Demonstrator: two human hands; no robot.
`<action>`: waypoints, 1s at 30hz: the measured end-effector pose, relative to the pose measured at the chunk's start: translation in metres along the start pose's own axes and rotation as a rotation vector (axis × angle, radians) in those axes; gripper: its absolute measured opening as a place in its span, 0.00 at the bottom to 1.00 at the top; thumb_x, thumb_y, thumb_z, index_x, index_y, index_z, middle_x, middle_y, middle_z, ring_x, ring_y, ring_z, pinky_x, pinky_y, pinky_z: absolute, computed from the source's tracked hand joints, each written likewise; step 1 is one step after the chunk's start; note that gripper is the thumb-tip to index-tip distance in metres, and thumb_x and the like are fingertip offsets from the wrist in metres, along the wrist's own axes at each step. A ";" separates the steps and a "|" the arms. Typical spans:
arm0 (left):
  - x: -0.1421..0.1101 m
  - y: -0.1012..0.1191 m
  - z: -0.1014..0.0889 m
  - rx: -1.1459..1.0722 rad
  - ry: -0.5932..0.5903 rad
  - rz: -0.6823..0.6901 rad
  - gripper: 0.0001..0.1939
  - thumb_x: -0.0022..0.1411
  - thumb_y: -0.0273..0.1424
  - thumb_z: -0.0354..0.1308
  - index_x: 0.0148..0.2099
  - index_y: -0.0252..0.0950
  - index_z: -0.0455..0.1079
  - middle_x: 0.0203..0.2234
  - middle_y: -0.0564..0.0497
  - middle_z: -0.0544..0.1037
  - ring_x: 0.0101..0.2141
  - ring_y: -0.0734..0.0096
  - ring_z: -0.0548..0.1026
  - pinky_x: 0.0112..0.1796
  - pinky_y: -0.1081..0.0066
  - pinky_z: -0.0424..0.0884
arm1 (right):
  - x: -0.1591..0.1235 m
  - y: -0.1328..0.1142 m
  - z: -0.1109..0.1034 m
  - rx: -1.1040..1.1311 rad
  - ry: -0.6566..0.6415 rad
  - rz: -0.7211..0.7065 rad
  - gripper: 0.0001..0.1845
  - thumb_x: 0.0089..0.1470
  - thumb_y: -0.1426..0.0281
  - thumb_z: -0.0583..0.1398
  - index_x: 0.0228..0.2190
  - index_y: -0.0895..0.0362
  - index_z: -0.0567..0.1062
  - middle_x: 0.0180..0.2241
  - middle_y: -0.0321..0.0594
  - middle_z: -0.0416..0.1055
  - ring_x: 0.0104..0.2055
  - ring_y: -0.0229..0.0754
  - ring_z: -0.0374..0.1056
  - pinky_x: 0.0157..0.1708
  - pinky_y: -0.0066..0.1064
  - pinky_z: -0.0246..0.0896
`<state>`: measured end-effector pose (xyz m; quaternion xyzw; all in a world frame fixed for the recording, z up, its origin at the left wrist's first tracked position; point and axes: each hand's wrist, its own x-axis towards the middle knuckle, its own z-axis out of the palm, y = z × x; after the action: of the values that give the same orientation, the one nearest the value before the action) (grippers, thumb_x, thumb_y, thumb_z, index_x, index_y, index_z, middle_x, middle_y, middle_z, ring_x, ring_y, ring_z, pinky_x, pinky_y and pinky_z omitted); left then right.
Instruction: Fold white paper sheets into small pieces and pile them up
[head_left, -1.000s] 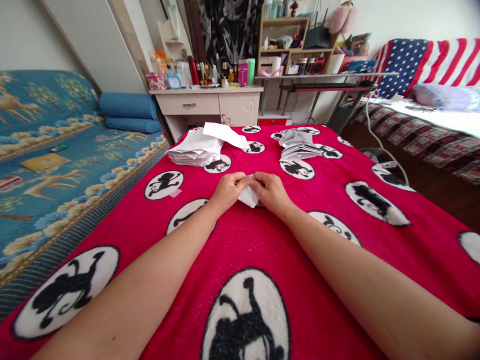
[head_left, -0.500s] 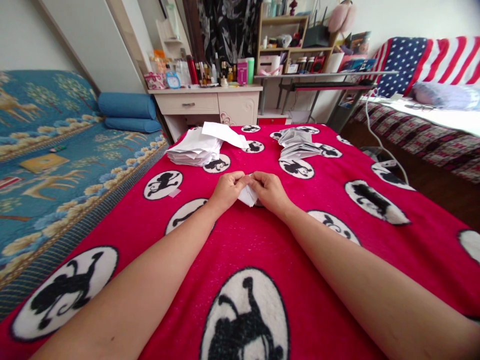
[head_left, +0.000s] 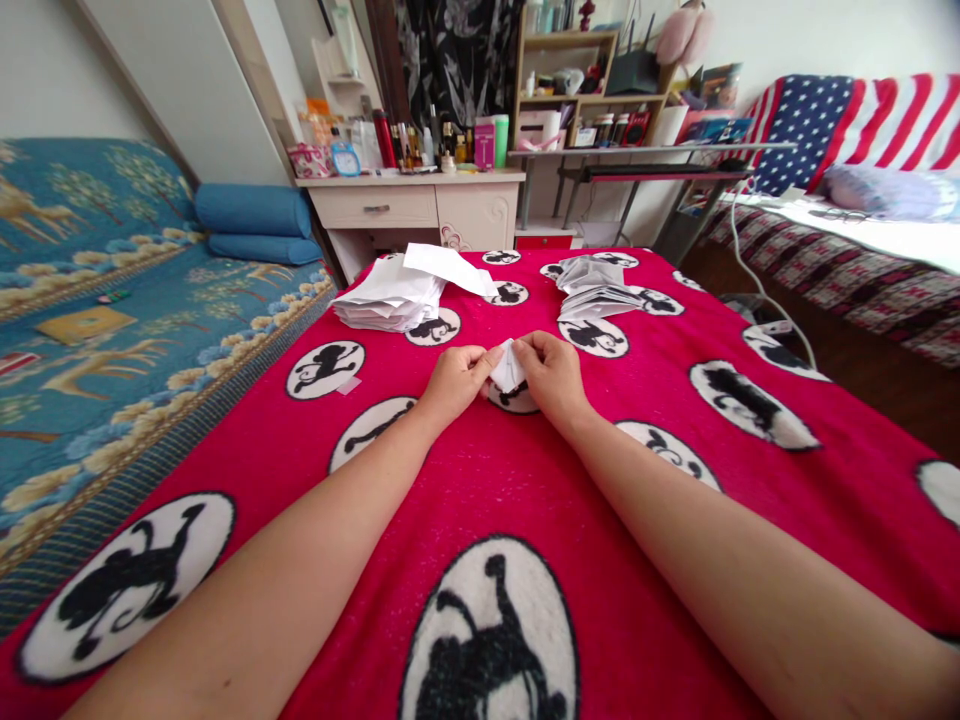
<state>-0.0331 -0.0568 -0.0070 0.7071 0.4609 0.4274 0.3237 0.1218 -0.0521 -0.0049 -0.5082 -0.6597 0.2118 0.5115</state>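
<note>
My left hand (head_left: 455, 381) and my right hand (head_left: 553, 378) meet over the middle of a red blanket (head_left: 480, 480) printed with black-and-white ovals. Both pinch a small folded piece of white paper (head_left: 508, 368), which stands upright between the fingertips. The fingers of each hand are closed on it. Farther back lies a stack of white paper sheets (head_left: 394, 295) on the left and a pile of folded grey-white papers (head_left: 594, 290) on the right.
A blue patterned bed (head_left: 112, 330) with blue bolsters (head_left: 253, 212) runs along the left. A white dresser (head_left: 420, 210) with bottles and a desk with shelves (head_left: 600, 150) stand behind. A bed with a stars-and-stripes cover (head_left: 855, 120) is at right, with a cable on the floor.
The folded paper has been turned up from lying low between my hands to standing upright at the fingertips. My arms have barely moved.
</note>
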 end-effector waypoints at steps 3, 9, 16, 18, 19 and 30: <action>0.001 -0.001 -0.001 0.023 0.012 0.012 0.26 0.63 0.48 0.50 0.21 0.35 0.62 0.11 0.56 0.65 0.16 0.77 0.62 0.21 0.75 0.57 | -0.001 -0.001 0.000 0.015 -0.009 -0.006 0.12 0.54 0.65 0.56 0.22 0.57 0.70 0.18 0.34 0.64 0.22 0.35 0.57 0.23 0.28 0.47; 0.002 -0.001 0.001 -0.005 0.081 0.014 0.25 0.62 0.47 0.52 0.20 0.35 0.60 0.11 0.58 0.59 0.16 0.78 0.58 0.19 0.75 0.53 | 0.000 0.003 0.004 0.117 -0.060 0.016 0.12 0.52 0.63 0.57 0.24 0.57 0.72 0.20 0.36 0.67 0.23 0.36 0.60 0.22 0.27 0.51; 0.000 0.001 0.001 -0.054 0.128 0.212 0.12 0.65 0.32 0.51 0.48 0.35 0.70 0.34 0.49 0.77 0.30 0.73 0.74 0.31 0.74 0.70 | 0.004 0.003 0.000 0.431 -0.013 0.287 0.14 0.46 0.62 0.61 0.33 0.58 0.73 0.18 0.32 0.67 0.18 0.33 0.57 0.18 0.25 0.51; 0.000 0.001 0.001 0.063 0.142 0.340 0.14 0.63 0.24 0.51 0.48 0.36 0.72 0.41 0.47 0.76 0.39 0.71 0.75 0.39 0.73 0.71 | 0.004 0.001 -0.003 0.499 -0.011 0.348 0.13 0.44 0.63 0.62 0.32 0.58 0.72 0.16 0.30 0.64 0.16 0.31 0.54 0.17 0.24 0.48; -0.001 0.001 0.001 0.115 0.144 0.389 0.15 0.61 0.21 0.51 0.47 0.36 0.73 0.43 0.47 0.75 0.42 0.70 0.74 0.42 0.72 0.71 | 0.005 0.000 -0.004 0.516 -0.015 0.361 0.12 0.44 0.64 0.62 0.31 0.58 0.72 0.16 0.29 0.64 0.15 0.31 0.53 0.16 0.24 0.47; -0.001 0.000 0.000 0.116 0.212 0.213 0.09 0.59 0.32 0.60 0.40 0.35 0.78 0.35 0.47 0.81 0.35 0.69 0.77 0.40 0.70 0.72 | 0.003 0.006 -0.001 0.167 -0.061 0.133 0.23 0.56 0.53 0.54 0.25 0.59 0.74 0.19 0.36 0.68 0.21 0.35 0.61 0.21 0.26 0.53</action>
<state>-0.0335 -0.0578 -0.0069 0.7204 0.4388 0.5044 0.1847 0.1254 -0.0474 -0.0074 -0.4998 -0.6196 0.3151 0.5168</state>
